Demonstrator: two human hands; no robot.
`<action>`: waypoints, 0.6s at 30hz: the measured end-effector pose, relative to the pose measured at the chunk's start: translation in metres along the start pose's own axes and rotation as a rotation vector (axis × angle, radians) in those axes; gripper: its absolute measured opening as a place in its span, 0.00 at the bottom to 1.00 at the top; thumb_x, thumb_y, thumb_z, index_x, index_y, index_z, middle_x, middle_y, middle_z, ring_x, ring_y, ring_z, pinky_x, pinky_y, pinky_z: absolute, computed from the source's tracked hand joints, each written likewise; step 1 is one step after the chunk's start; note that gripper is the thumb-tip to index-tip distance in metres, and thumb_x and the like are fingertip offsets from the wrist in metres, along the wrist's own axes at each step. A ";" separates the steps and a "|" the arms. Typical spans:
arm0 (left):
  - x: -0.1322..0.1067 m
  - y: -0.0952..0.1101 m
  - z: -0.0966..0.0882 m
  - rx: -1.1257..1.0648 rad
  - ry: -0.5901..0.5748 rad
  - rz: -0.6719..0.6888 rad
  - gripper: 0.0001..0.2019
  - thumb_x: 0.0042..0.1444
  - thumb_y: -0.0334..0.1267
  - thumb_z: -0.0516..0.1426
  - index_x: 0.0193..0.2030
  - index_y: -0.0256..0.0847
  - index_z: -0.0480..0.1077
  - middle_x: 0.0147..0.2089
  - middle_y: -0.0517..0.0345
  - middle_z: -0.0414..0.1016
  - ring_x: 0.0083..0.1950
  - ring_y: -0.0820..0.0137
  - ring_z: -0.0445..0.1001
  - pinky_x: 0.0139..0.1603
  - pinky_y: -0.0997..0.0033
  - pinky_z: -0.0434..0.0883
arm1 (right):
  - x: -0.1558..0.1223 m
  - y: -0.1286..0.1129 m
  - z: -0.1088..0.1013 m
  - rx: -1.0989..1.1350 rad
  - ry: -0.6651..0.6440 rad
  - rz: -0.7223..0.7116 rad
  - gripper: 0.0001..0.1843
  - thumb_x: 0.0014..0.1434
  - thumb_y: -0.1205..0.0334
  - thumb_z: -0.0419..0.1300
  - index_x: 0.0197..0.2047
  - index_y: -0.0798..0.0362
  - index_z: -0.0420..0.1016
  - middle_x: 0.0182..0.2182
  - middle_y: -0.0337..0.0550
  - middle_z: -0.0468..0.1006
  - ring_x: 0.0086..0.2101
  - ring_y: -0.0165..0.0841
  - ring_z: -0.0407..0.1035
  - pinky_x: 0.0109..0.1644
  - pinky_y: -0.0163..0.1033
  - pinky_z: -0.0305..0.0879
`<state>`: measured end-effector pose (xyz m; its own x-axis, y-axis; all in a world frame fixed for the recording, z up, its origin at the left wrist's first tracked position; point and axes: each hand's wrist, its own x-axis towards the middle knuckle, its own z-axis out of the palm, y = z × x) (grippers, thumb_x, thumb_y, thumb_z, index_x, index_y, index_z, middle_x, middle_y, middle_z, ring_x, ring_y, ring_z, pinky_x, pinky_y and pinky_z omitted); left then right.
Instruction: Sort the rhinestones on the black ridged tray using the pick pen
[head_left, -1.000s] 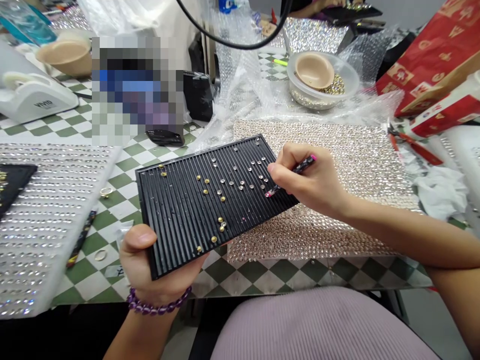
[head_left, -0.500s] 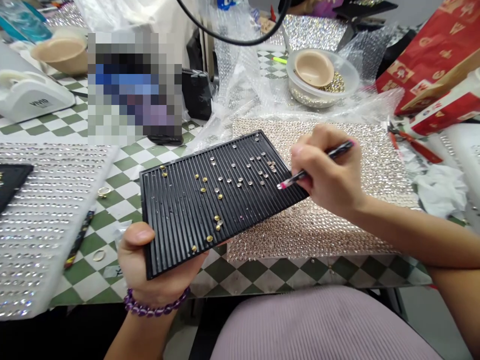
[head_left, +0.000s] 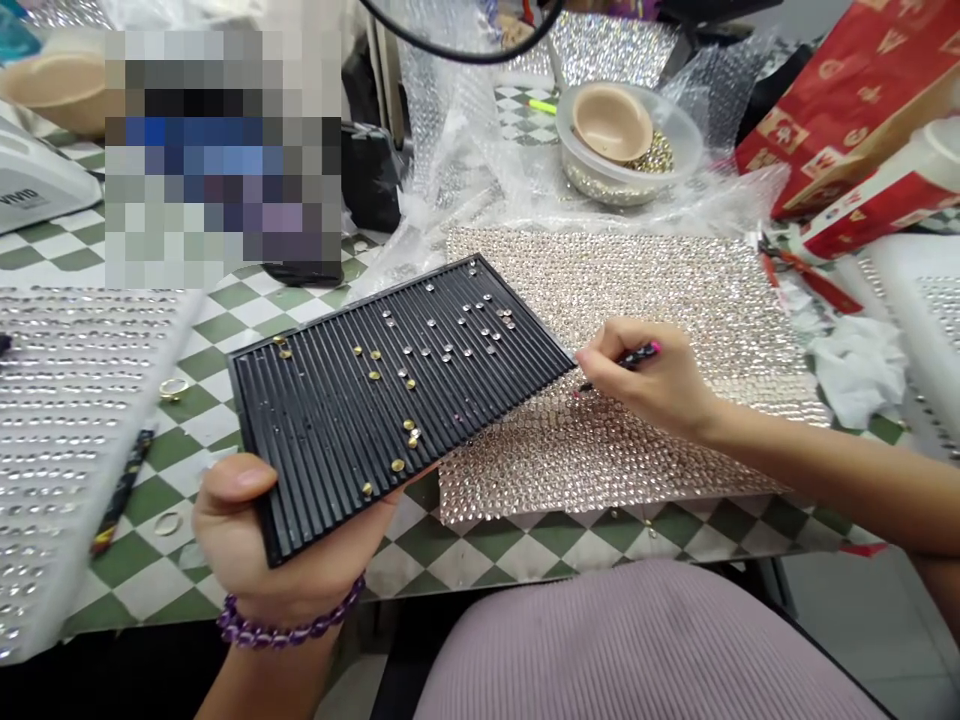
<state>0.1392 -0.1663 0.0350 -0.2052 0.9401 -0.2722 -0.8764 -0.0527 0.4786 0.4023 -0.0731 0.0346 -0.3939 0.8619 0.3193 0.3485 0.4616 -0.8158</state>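
Observation:
My left hand [head_left: 289, 540] grips the near left corner of a black ridged tray [head_left: 322, 450], thumb on top and fingers underneath. Clear and gold-coloured rhinestones [head_left: 448, 350] lie scattered along its grooves. The tray is held tilted above the table. Pinched in my right hand [head_left: 649, 375] is a slim dark pen-like picking tool [head_left: 639, 356] with a pink end. Its tip points down at a sheet of rows of rhinestones [head_left: 600, 460], just beyond the tray's right corner. Whether the tip touches the sheet, or carries a stone, I cannot tell.
A clear plastic bowl [head_left: 694, 150] of stones, with a beige bowl [head_left: 613, 122] in it, stands behind the sheet among bubble wrap [head_left: 472, 180]. Red-handled pliers [head_left: 817, 280] and crumpled tissue [head_left: 851, 380] lie at right. Another rhinestone sheet [head_left: 82, 400] and a patterned pen [head_left: 124, 490] are at left.
My right hand has moved from over the tray's right side down to the rhinestone sheet, with the tool tip now off the tray. The view has shifted slightly; my left hand still holds the tray.

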 end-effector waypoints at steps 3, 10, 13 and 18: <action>0.000 -0.001 0.000 0.007 -0.036 -0.007 0.35 0.45 0.35 0.55 0.64 0.53 0.64 0.50 0.53 0.80 0.45 0.46 0.80 0.38 0.37 0.77 | 0.004 0.002 0.004 -0.001 -0.041 -0.010 0.18 0.56 0.70 0.60 0.19 0.52 0.60 0.18 0.33 0.65 0.21 0.24 0.60 0.24 0.34 0.56; -0.003 0.002 0.003 0.006 0.024 -0.048 0.34 0.46 0.36 0.53 0.63 0.59 0.62 0.49 0.60 0.80 0.45 0.51 0.80 0.40 0.40 0.77 | 0.006 -0.001 0.003 -0.030 -0.044 -0.001 0.19 0.55 0.72 0.60 0.18 0.53 0.58 0.17 0.33 0.64 0.21 0.24 0.59 0.24 0.34 0.54; -0.003 0.003 0.005 -0.014 0.036 -0.045 0.35 0.45 0.36 0.51 0.64 0.58 0.60 0.50 0.59 0.80 0.41 0.51 0.81 0.36 0.41 0.78 | 0.006 0.000 0.003 -0.024 -0.029 0.003 0.19 0.56 0.71 0.60 0.18 0.52 0.58 0.17 0.32 0.63 0.21 0.23 0.59 0.24 0.34 0.54; -0.002 0.000 0.005 0.030 0.028 -0.010 0.38 0.46 0.33 0.51 0.67 0.57 0.53 0.49 0.59 0.81 0.36 0.59 0.81 0.30 0.53 0.81 | 0.006 0.002 0.004 -0.017 -0.093 -0.036 0.17 0.54 0.74 0.61 0.19 0.54 0.61 0.18 0.33 0.66 0.21 0.22 0.59 0.24 0.32 0.53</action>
<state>0.1416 -0.1668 0.0403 -0.2093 0.9306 -0.3004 -0.8652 -0.0330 0.5004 0.3972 -0.0682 0.0325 -0.4834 0.8220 0.3011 0.3473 0.4958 -0.7960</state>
